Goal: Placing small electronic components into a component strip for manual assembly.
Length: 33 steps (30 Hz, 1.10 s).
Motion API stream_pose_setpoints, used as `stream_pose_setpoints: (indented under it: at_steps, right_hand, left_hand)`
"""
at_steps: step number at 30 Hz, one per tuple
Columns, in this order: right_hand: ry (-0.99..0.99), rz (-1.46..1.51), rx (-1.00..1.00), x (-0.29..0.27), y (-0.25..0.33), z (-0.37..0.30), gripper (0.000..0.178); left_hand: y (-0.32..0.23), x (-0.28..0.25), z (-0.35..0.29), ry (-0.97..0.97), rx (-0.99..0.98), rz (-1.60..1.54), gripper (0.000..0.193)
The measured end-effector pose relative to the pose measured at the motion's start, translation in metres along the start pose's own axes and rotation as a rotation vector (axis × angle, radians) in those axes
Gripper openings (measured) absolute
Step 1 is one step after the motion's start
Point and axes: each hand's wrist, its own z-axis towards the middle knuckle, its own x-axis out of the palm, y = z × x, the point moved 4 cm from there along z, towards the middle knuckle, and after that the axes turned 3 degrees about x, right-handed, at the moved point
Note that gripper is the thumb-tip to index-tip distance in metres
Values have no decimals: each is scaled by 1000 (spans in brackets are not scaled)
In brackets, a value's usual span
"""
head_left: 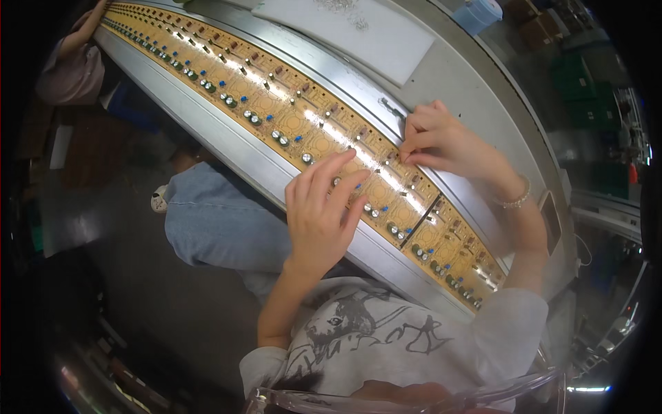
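Observation:
A long row of tan circuit boards (317, 145) runs diagonally across the view, set with round silver-topped capacitors (279, 138), small blue parts (298, 139) and brown parts. My left hand (321, 207) lies over the near side of the boards, fingers spread apart, its fingertips at or just above the surface. At the far edge of the boards, my right hand (445, 141) has thumb and fingers pinched together. Whatever sits in that pinch is too small or hidden to make out.
Metal rails (227, 152) border the boards. Beyond them, a white sheet (393, 45) carries a pile of small shiny pieces (345, 10). A blue bin (479, 15) stands past it. Another person's arm (79, 34) reaches to the line's far left end. Green crates (593, 117) sit at right.

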Motion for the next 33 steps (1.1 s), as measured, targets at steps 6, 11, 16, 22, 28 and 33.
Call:
stream_pose_setpoints:
  at_steps: [6,11,16,22,28,33]
  right_hand:
    - [-50,-91,-66,3,0,0,7]
    - [-49,-137,-101,2,4,1,8]
    - [-99,-383,-187,1,25,2,9]
    - [-26,-630,-192,2,45,1,9]
    - [-190,-352,-102,-26,22,27,7]
    - [-445,-157,160,-76,-42,83,5]
  left_hand:
    - [2,1,0,-15,-17,5,32]
    - [2,0,1,-24,-6,0,32]
    - [2,-1,3,-29,-7,1,31]
    - [4,-2,5,-34,-15,-1,30]
    - [6,-4,4,-55,-16,-9,29]
    - [6,-4,4,-47,1,-32,29]
